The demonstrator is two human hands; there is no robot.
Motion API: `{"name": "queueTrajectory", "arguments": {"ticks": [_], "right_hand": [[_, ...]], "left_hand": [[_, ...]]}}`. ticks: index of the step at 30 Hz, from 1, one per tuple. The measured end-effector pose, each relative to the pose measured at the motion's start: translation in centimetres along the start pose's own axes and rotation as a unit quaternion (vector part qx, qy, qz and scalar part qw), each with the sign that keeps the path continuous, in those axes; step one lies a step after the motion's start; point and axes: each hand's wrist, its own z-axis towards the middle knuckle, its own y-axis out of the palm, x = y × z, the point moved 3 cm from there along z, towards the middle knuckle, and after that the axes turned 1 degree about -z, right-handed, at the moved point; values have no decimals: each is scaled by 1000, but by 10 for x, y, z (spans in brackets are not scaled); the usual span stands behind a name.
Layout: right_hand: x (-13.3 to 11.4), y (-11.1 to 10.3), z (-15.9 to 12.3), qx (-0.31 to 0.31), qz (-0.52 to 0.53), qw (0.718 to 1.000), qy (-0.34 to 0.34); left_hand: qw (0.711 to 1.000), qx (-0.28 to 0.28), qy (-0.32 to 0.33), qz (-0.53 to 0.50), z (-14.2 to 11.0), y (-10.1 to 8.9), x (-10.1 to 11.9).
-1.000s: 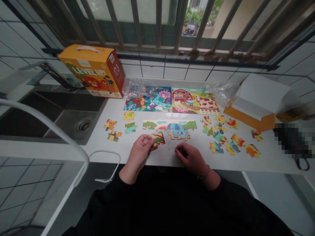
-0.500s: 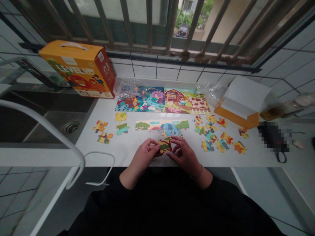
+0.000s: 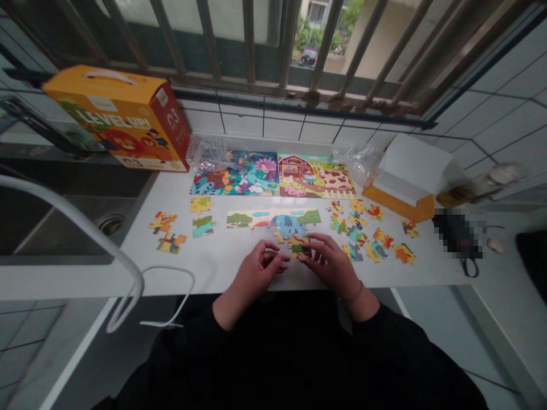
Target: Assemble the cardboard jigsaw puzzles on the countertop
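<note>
My right hand pinches a green and yellow puzzle piece by its right side. The piece lies just below the blue elephant piece and appears to touch its lower edge. That elephant piece joins a strip of connected puzzle pieces with green bushes and a pale sky. Left of the held piece, my left hand is empty, its fingers loosely curled and apart. Several loose puzzle pieces lie to the right, and a few more to the left.
Two picture sheets lie at the back. An orange box stands back left by the sink. Clear plastic wrap, an open box, a blurred-out dark object and a white cable are around.
The puzzle piece has passed from my left hand to my right and been turned. It has moved up against the elephant piece. My left hand has let go. The view has shifted right.
</note>
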Motion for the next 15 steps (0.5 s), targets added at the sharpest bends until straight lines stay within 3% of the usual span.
{"name": "queueTrajectory", "arguments": {"ticks": [2, 4, 7, 11, 15], "right_hand": [[12, -11, 7, 21, -57, 998, 23], [24, -19, 13, 18, -117, 992, 35], [39, -26, 20, -2, -171, 985, 31], [47, -28, 24, -2, -201, 979, 25], [48, -27, 25, -22, -206, 978, 17]], "left_hand": [[984, 35, 80, 154, -2, -7, 8], [940, 46, 172, 290, -3, -11, 14], [885, 14, 264, 383, 0, -12, 14], [854, -40, 278, 438, 4, -7, 5], [841, -58, 265, 468, 5, -4, 0]]}}
